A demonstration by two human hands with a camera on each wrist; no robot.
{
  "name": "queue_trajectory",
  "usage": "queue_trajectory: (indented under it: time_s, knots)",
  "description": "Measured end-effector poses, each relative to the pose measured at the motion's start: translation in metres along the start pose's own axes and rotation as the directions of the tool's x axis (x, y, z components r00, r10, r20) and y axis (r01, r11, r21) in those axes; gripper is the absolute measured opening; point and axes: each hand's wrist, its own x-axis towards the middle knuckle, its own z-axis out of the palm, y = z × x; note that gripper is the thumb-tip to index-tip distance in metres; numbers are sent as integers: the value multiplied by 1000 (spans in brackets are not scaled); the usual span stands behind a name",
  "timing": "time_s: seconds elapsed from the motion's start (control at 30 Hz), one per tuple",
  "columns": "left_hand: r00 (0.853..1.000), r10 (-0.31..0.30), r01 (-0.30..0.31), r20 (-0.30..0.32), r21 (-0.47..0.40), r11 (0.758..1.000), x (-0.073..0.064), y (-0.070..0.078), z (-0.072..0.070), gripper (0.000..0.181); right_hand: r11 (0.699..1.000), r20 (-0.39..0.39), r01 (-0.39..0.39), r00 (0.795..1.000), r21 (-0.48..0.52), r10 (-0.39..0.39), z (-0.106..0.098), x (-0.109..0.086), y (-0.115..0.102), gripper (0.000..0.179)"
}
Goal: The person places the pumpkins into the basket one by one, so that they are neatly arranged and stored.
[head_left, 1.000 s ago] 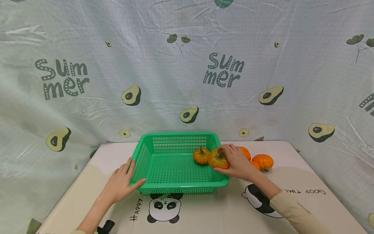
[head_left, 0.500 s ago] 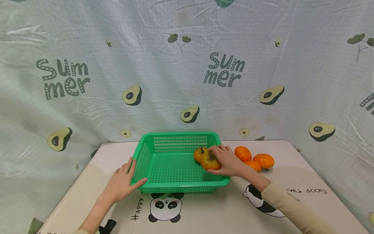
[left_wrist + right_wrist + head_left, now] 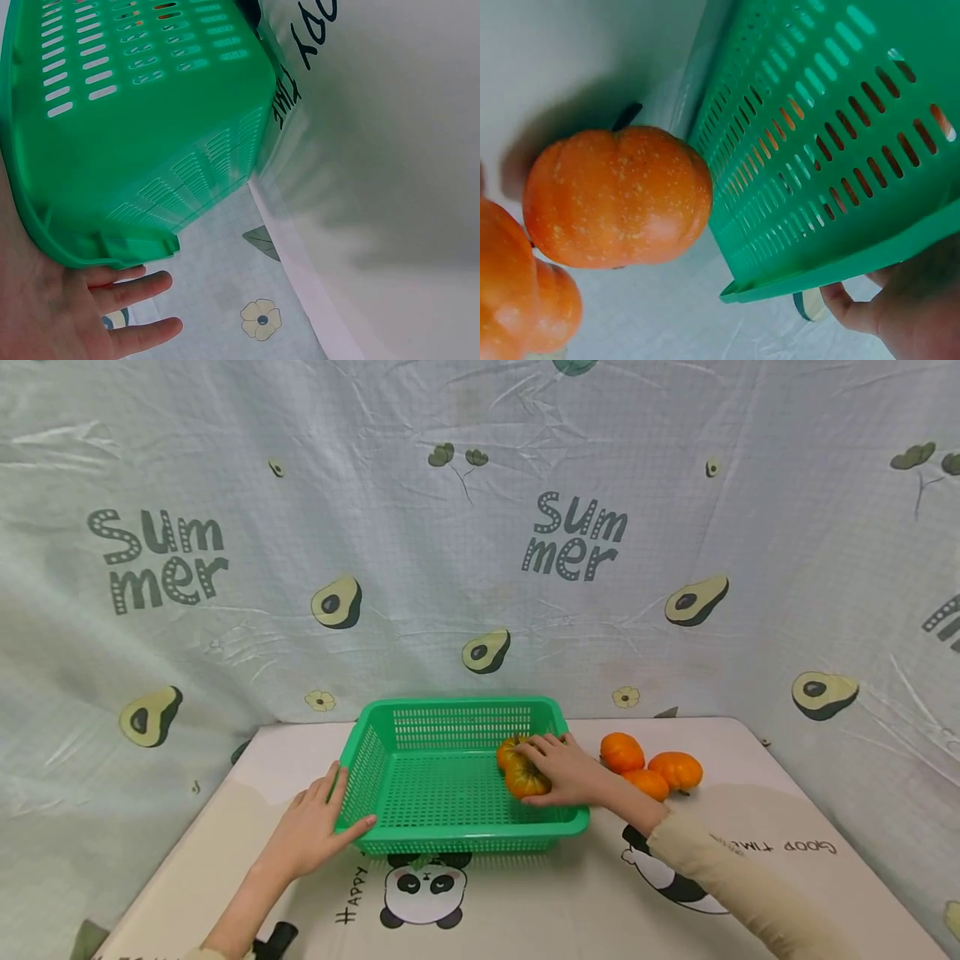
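Observation:
A green plastic basket with slotted walls stands on the table. In its right part, my right hand grips a small orange-and-green pumpkin, thumb at the front and fingers over the top. A similar pumpkin sits just behind it, partly covered. My left hand touches the basket's front left corner with its fingers extended. Seen from the left wrist, the left hand lies along the basket's rim. In the right wrist view the basket wall hides the held pumpkin, and the right hand shows beyond the rim.
Right of the basket lie three orange pumpkins: one at the back, one in front and one farther right. A printed cloth hangs behind the table. A dark object is near the left forearm.
My right hand has carried the pumpkin leftward and down from over the basket's right rim to beside the other pumpkin inside. The left hand has stayed at the corner.

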Motion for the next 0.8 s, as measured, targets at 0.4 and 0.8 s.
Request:
queue_trajectory:
  time_s: [0.4,0.8]
  knots:
    - [1000,1,-1,-1,-5,1000,-1,0,-1,87,994,188,60,981,-89,-43,0,14,-2,72]
    - [1000,6,-6,-8,-1,1000,0,1,-2,87,985,306,97,951,-143,-50,4,21,-1,74]
